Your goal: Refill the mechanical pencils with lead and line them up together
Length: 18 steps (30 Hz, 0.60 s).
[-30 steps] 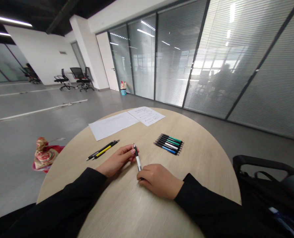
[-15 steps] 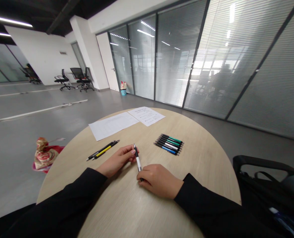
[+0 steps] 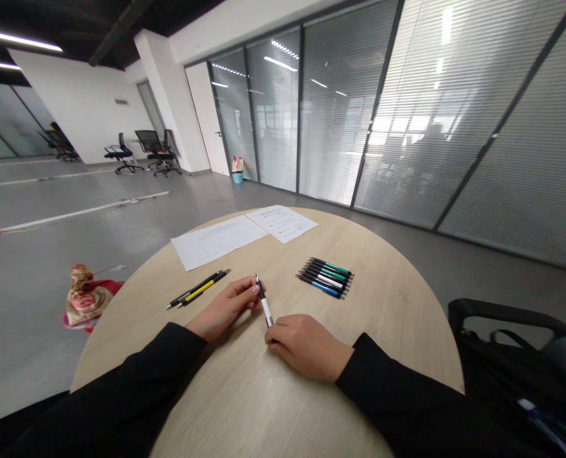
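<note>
Between my two hands is a black and white pen [image 3: 266,310], slanting with its pointed tip up and away from me. My left hand [image 3: 231,304] pinches it near the tip, thumb on the black part. Fingers of my right hand [image 3: 306,346] are closed round its lower end, which they hide. Left of my left hand lie a yellow and black pen [image 3: 201,290] and a dark pen [image 3: 192,292], side by side. To the right, several pens [image 3: 328,278] with green, white and blue barrels lie in a neat row.
Two printed sheets of paper [image 3: 220,240] lie at the far side of the round wooden table [image 3: 378,254]. A black chair [image 3: 507,318] stands at the right. On the floor at left is a bin with a patterned bag [image 3: 89,296]. Glass partitions [image 3: 340,114] stand beyond.
The pen's tip has shifted very slightly left, with a small turn of the pen between my hands. Both hands keep their hold; the other pens and papers lie as before.
</note>
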Each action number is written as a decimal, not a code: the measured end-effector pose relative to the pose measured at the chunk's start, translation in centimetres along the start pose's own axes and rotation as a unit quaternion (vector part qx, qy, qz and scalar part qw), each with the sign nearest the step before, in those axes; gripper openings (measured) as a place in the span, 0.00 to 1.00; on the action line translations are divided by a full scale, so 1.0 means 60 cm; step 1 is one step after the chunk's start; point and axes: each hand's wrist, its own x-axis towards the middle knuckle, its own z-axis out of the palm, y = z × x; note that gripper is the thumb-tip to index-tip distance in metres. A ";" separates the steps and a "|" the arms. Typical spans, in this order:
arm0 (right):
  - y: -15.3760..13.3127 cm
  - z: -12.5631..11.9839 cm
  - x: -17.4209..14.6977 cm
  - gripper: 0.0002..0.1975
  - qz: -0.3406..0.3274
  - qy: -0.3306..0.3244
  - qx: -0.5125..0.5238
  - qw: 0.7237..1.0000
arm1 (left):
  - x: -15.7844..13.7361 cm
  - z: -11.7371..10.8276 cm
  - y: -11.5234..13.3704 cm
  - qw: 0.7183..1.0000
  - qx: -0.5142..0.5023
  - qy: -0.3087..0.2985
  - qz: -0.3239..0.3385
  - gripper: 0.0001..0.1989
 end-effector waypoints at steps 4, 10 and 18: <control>0.003 -0.005 -0.001 0.07 0.010 0.018 0.010 1.000 | 0.000 0.001 0.009 0.998 0.014 0.057 0.015 0.14; 0.003 -0.015 -0.002 0.14 0.057 0.040 0.017 0.997 | 0.000 0.003 0.021 0.993 0.032 0.104 0.032 0.15; 0.008 -0.029 0.002 0.12 0.187 0.034 -0.018 0.982 | -0.001 0.004 0.025 0.992 0.061 0.104 0.032 0.14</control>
